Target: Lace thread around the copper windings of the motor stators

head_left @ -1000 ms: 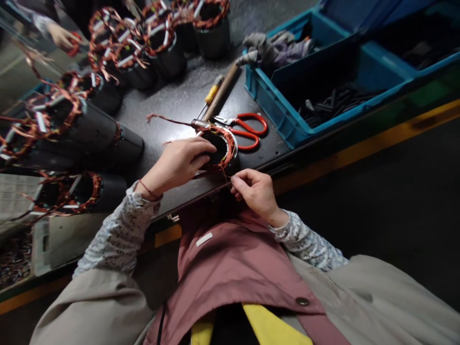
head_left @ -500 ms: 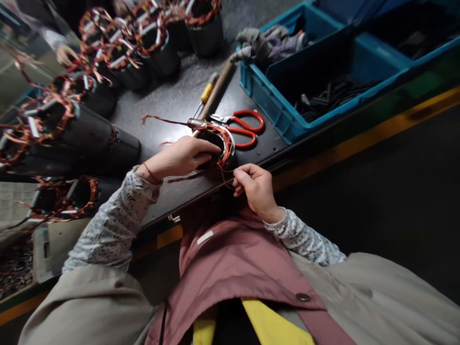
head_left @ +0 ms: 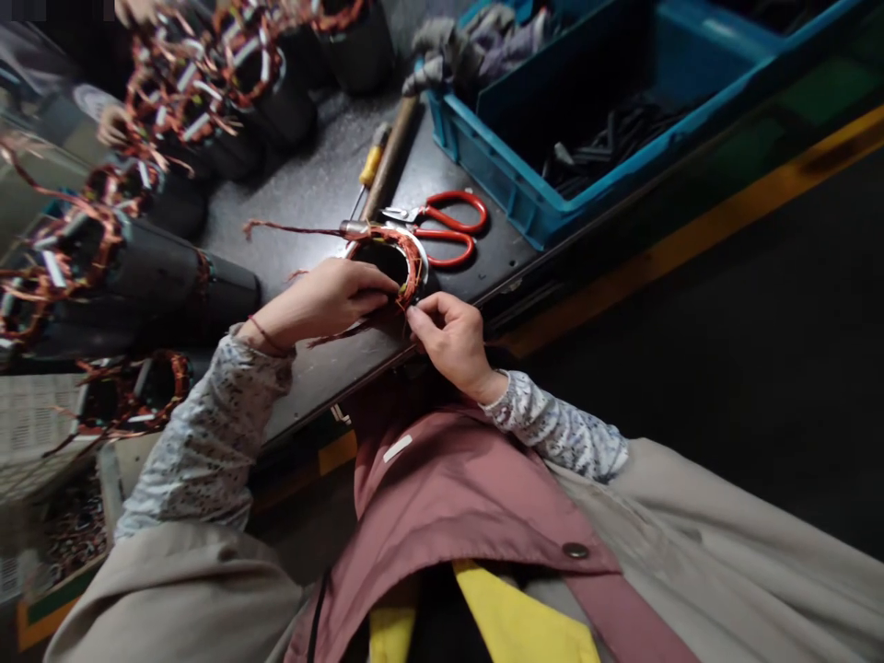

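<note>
A motor stator with a ring of copper windings stands near the table's front edge, a white strip along its right rim. My left hand reaches over it from the left, fingertips closed on the near part of the winding. At that same spot the fingers of my right hand are pinched together against the outer side of the rim. The thin thread in them is mostly hidden now. A braided copper lead sticks out leftward from the stator. Red-handled scissors lie just behind it.
A yellow-handled screwdriver and a hammer-like tool's wooden handle lie beyond the scissors. Blue bins with dark parts and grey gloves stand back right. Several stators crowd the left; another person's hand is among them.
My right hand has moved left and up, from holding the thread out to the right, to the winding's rim. My left fingertips have shifted from inside the bore toward its near edge.
</note>
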Demonstrator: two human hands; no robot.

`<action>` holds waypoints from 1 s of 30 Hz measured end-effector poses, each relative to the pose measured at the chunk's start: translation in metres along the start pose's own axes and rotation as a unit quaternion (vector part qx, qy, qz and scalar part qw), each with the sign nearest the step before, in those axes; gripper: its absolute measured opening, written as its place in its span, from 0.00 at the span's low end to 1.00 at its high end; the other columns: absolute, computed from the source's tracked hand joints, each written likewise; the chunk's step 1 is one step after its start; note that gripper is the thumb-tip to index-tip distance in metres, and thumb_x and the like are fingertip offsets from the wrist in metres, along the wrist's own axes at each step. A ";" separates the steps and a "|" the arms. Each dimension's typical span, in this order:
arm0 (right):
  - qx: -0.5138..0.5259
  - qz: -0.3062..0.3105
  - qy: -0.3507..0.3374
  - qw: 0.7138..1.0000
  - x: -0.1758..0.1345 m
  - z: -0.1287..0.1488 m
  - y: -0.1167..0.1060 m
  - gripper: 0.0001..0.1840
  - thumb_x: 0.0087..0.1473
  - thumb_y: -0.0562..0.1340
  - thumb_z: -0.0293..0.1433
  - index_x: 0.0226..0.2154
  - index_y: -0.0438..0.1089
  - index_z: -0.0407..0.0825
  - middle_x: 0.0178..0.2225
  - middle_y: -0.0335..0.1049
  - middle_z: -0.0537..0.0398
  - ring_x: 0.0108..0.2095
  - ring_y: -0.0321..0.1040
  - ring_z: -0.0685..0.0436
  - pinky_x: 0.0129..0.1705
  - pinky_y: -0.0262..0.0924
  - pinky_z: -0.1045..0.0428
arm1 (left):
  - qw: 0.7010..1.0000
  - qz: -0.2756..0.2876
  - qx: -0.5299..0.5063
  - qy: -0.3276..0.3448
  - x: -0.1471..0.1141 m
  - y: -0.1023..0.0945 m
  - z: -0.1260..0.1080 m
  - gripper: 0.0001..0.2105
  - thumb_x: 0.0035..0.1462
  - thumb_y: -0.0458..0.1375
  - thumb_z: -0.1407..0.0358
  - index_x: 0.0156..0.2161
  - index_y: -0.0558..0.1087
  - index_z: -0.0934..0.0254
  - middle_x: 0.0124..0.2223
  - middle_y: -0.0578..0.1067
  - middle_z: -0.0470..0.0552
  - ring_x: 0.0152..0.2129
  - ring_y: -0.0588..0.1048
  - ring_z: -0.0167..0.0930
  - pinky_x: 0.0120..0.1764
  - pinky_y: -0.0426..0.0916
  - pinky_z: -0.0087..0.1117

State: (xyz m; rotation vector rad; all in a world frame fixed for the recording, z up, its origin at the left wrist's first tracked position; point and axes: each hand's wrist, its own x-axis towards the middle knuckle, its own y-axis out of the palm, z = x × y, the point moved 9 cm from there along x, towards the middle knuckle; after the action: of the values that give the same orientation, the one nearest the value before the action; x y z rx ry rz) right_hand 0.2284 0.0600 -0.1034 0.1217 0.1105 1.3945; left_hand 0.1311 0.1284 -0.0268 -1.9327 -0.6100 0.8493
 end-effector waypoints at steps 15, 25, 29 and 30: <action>0.019 0.004 0.029 0.999 -0.008 0.023 -0.045 0.10 0.57 0.60 0.36 0.40 0.70 0.51 0.39 0.75 0.52 0.38 0.73 0.45 0.41 0.71 0.47 | 0.996 -0.065 0.048 0.024 -0.004 -0.003 -0.008 0.09 0.56 0.53 0.67 0.32 0.76 0.66 0.28 0.76 0.48 0.25 0.70 0.27 0.32 0.62 0.27; 0.357 0.272 0.488 0.749 -0.051 -0.030 0.047 0.34 0.66 0.41 0.50 0.21 0.63 0.46 0.10 0.43 0.70 0.09 0.28 0.59 0.10 0.33 0.63 | 0.997 -0.063 0.036 0.026 -0.004 -0.004 -0.010 0.07 0.55 0.54 0.69 0.31 0.75 0.66 0.28 0.76 0.48 0.25 0.70 0.27 0.30 0.60 0.27; 0.325 0.243 0.410 0.816 -0.033 -0.024 0.035 0.10 0.56 0.60 0.34 0.27 0.68 0.45 0.12 0.50 0.71 0.09 0.35 0.61 0.11 0.38 0.64 | 0.996 -0.088 -0.004 0.006 -0.007 -0.010 -0.003 0.08 0.54 0.53 0.69 0.29 0.74 0.66 0.25 0.74 0.47 0.23 0.69 0.26 0.29 0.59 0.26; 0.282 0.219 0.381 0.853 -0.026 -0.026 0.025 0.07 0.50 0.64 0.33 0.28 0.69 0.45 0.13 0.55 0.70 0.10 0.40 0.61 0.12 0.41 0.64 | 0.996 -0.091 -0.024 -0.004 -0.007 -0.011 0.000 0.08 0.54 0.53 0.68 0.29 0.74 0.66 0.24 0.73 0.46 0.22 0.68 0.25 0.28 0.59 0.26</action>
State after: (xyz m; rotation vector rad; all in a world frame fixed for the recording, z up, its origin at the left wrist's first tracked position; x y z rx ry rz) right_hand 0.1957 0.0392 -0.1252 0.0727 1.2275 1.7627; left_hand 0.1253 0.1284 -0.0148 -1.8849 -0.8043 0.7325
